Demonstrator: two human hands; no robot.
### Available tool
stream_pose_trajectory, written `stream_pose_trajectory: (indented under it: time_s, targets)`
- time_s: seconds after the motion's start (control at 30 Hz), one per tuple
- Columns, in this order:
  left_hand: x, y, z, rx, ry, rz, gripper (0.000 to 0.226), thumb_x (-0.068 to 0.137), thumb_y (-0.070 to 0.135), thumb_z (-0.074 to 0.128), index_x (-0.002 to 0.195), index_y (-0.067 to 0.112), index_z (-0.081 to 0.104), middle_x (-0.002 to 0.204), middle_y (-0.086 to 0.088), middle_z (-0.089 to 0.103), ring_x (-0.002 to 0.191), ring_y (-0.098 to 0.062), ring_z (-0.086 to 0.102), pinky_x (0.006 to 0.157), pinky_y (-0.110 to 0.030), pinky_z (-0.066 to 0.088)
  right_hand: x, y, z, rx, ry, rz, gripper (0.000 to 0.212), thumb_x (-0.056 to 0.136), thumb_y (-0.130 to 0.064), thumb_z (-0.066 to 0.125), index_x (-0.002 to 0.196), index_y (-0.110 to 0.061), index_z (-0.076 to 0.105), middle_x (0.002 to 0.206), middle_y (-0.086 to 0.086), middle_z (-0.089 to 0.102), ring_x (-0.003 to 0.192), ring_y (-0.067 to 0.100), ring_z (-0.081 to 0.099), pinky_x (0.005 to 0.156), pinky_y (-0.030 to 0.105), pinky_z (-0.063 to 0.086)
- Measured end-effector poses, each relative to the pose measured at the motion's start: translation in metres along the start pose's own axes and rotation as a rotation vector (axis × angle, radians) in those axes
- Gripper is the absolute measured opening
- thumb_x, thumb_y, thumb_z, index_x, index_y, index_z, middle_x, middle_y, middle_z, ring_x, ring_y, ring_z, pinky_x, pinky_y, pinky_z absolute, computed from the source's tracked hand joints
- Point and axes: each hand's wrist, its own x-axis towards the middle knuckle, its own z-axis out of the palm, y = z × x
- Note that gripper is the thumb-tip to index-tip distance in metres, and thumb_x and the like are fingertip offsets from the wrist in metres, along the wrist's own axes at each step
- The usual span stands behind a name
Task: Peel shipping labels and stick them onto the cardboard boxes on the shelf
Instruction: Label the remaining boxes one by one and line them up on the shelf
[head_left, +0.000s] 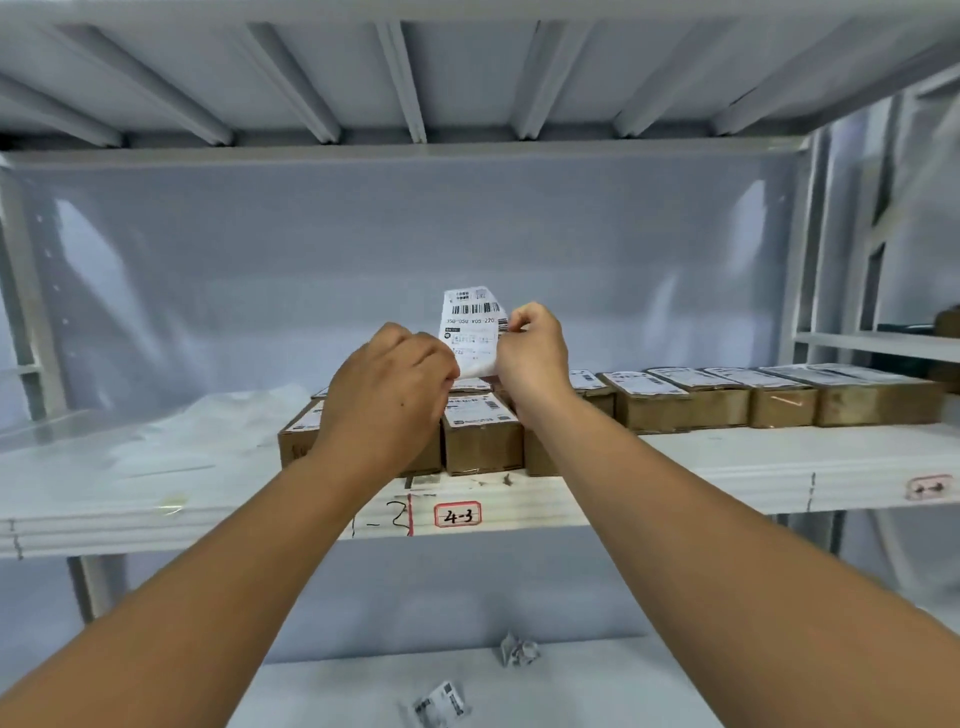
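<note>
Plainly, the white metal shelf carries small brown cardboard boxes in a row from its middle towards its right end, with a few more at the front edge near the middle. Most are already topped with white stickers, which I judge keeps finished boxes together. Above the front boxes the left hand pinches the lower edge of a white rectangular paper shipping label with curled fingers. The right hand pinches its right edge, probably so the sticker can part from its backing in free air. The label stands upright, clear of any box and slightly curled, with a black barcode near the top and small print beneath. A crumpled white paper scrap, likely discarded backing, lies on the lower shelf.
</note>
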Motion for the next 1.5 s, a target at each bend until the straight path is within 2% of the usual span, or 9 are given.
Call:
stream_pose_trajectory:
  time_s: [0.13, 0.23, 0.33, 0.57, 0.67, 0.8, 0.93, 1.17, 1.5]
  targets:
    - [0.008, 0.016, 0.021, 0.033, -0.043, 0.142, 0.018, 0.063, 0.000, 0.079, 0.073, 0.009, 0.067, 0.073, -0.006, 0.069, 0.064, -0.028, 0.061, 0.049, -0.032, 0.049, 0.009, 0.009, -0.030, -0.015, -0.045, 0.033, 0.032, 0.085, 0.003, 0.028, 0.074, -0.024, 0.042, 0.104, 0.008, 0.067, 0.088, 0.028, 0.068, 0.053, 0.031, 0.048]
    - [0.011, 0.032, 0.030, 0.069, -0.071, 0.134, 0.026, 0.058, 0.001, 0.083, 0.071, 0.011, 0.062, 0.058, -0.004, 0.061, 0.048, -0.025, 0.052, 0.040, -0.024, 0.027, 0.013, 0.018, -0.056, 0.015, -0.091, 0.050, 0.036, 0.088, 0.006, 0.027, 0.078, -0.022, 0.048, 0.105, 0.008, 0.067, 0.085, 0.024, 0.069, 0.045, 0.020, 0.043]
    - [0.012, 0.042, 0.042, 0.064, -0.056, 0.111, 0.034, 0.053, 0.002, 0.086, 0.070, 0.014, 0.059, 0.052, -0.001, 0.055, 0.042, -0.022, 0.046, 0.043, -0.022, 0.018, 0.020, 0.031, -0.071, 0.051, -0.100, 0.033, 0.038, 0.087, 0.009, 0.033, 0.076, -0.020, 0.054, 0.093, 0.003, 0.067, 0.076, 0.022, 0.068, 0.052, 0.026, 0.047]
    - [0.016, 0.052, 0.082, -0.088, 0.050, 0.075, 0.036, 0.055, -0.004, 0.082, 0.074, 0.014, 0.057, 0.061, 0.002, 0.054, 0.066, -0.021, 0.050, 0.040, -0.023, 0.024, 0.049, 0.063, -0.076, -0.041, -0.028, -0.018, 0.037, 0.083, 0.000, 0.052, 0.065, -0.031, 0.062, 0.110, 0.003, 0.066, 0.103, 0.027, 0.064, 0.079, 0.040, 0.052]
    - [0.021, 0.052, 0.104, -0.197, 0.064, 0.115, 0.037, 0.058, -0.010, 0.078, 0.079, 0.013, 0.058, 0.066, 0.001, 0.057, 0.075, -0.015, 0.036, 0.042, -0.026, 0.036, 0.060, 0.072, -0.081, -0.013, -0.039, -0.002, 0.043, 0.081, 0.006, 0.051, 0.056, -0.025, 0.064, 0.091, 0.004, 0.070, 0.099, 0.031, 0.065, 0.089, 0.047, 0.051]
    - [0.019, 0.052, 0.126, -0.336, 0.068, 0.136, 0.028, 0.067, -0.010, 0.068, 0.086, 0.010, 0.068, 0.077, -0.003, 0.066, 0.081, -0.015, 0.038, 0.056, -0.031, 0.052, 0.067, 0.084, -0.086, 0.057, -0.051, 0.066, 0.045, 0.079, 0.011, 0.047, 0.051, -0.019, 0.066, 0.079, 0.006, 0.069, 0.091, 0.031, 0.064, 0.083, 0.040, 0.050]
    - [0.013, 0.056, 0.139, -0.416, 0.128, 0.093, 0.030, 0.080, 0.013, 0.045, 0.088, 0.012, 0.074, 0.082, 0.000, 0.068, 0.083, -0.014, 0.045, 0.071, -0.022, 0.044, 0.064, 0.095, -0.084, 0.195, -0.050, 0.110, 0.036, 0.086, 0.009, 0.047, 0.072, -0.014, 0.072, 0.092, 0.013, 0.070, 0.090, 0.029, 0.064, 0.087, 0.040, 0.051]
    - [0.000, 0.062, 0.155, -0.448, 0.202, 0.058, 0.027, 0.086, 0.007, 0.049, 0.101, 0.000, 0.071, 0.096, -0.011, 0.069, 0.094, -0.019, 0.050, 0.087, -0.024, 0.039, 0.066, 0.116, -0.083, 0.469, -0.080, 0.194, 0.019, 0.087, 0.004, 0.055, 0.088, -0.005, 0.072, 0.105, 0.023, 0.069, 0.102, 0.037, 0.065, 0.097, 0.045, 0.049]
    - [-0.009, 0.064, 0.156, -0.465, 0.158, 0.081, 0.029, 0.090, 0.010, 0.048, 0.107, -0.002, 0.068, 0.105, -0.011, 0.066, 0.100, -0.022, 0.053, 0.097, -0.022, 0.037, 0.064, 0.117, -0.084, 0.497, -0.099, 0.201, 0.018, 0.087, 0.001, 0.054, 0.092, -0.003, 0.071, 0.108, 0.022, 0.069, 0.103, 0.034, 0.065, 0.095, 0.041, 0.050]
